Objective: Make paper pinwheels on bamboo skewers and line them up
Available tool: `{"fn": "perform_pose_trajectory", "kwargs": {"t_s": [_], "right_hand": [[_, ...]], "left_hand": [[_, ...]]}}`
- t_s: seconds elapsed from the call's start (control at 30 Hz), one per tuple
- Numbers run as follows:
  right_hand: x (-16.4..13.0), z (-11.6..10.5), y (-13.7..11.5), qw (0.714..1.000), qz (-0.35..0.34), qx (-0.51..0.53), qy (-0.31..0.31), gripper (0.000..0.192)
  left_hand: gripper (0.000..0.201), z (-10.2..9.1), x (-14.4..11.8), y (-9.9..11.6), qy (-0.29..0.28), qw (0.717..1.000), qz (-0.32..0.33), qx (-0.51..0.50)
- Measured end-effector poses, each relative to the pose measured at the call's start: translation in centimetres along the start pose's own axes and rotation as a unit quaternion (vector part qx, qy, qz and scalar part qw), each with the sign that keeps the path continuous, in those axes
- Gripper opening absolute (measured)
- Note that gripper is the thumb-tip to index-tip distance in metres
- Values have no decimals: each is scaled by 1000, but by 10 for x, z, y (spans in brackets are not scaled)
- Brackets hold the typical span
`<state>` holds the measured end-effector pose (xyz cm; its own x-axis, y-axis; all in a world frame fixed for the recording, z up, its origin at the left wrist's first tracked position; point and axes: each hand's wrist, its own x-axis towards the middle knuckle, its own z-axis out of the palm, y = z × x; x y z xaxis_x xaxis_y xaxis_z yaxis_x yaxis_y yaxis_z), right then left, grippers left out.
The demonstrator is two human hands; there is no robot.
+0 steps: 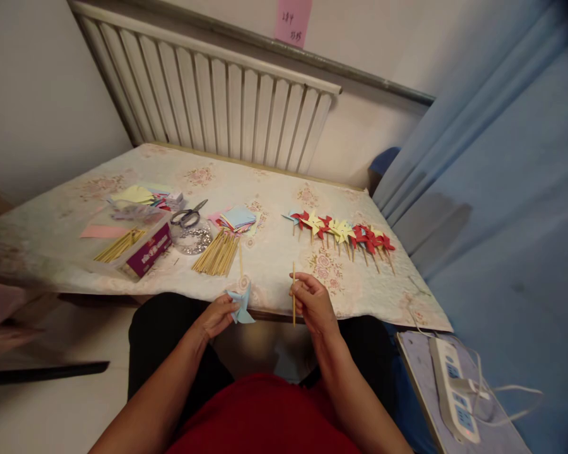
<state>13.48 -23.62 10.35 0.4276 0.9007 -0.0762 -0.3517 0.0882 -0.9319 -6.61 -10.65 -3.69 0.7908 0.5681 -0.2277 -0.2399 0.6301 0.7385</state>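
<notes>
My left hand pinches a folded light blue paper pinwheel just in front of the table's near edge. My right hand holds a thin wooden stick upright, a short way to the right of the pinwheel. The two hands are apart, above my lap. On the table beyond them lies a loose pile of wooden sticks and a stack of coloured paper squares. A row of finished red, yellow and blue pinwheels lies to the right.
A table with a flowered cloth stands before a white radiator. Scissors, a clear dish of pins and a purple box with sticks lie left. A power strip rests on a board at my right, by a blue curtain.
</notes>
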Motion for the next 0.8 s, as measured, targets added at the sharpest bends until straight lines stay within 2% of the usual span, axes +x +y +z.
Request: {"fn": "perform_pose_trajectory", "kwargs": {"t_s": [0.8], "right_hand": [[-1,0,-2,1000,21,7,2,34]], "left_hand": [[26,0,1,0,4,1000,-3,4]]}}
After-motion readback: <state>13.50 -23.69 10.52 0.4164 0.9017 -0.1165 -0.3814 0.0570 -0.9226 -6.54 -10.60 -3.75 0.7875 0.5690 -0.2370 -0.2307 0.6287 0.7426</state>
